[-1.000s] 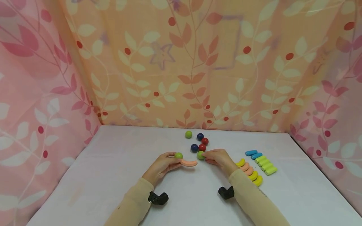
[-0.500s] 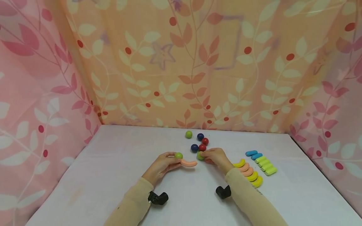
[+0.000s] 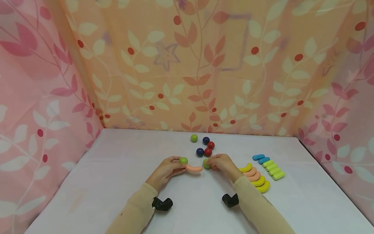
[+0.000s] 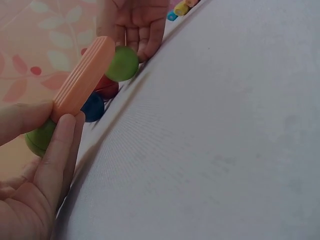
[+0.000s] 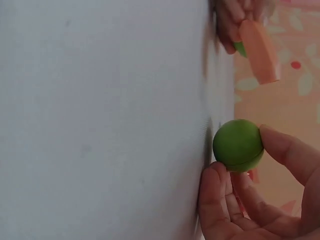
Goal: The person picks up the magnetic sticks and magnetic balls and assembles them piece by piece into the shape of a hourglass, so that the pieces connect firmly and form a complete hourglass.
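Ridges and curves
Left hand (image 3: 166,169) pinches a curved, ridged orange stick (image 4: 82,77); right hand (image 3: 224,165) pinches a seamed green ball (image 5: 237,144).

The right grip (image 5: 267,215) pinches a green ball (image 5: 238,144) near the white tabletop (image 5: 100,120) — farther off, the left grip (image 5: 233,20) holds a peach-coloured stick (image 5: 261,54), a second green ball (image 5: 240,48) partly hidden behind it — leafy cloth (image 5: 285,100) beyond

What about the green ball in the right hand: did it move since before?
Yes, a little: in the head view, that green ball has moved down the picture, away from the nearer red ball.
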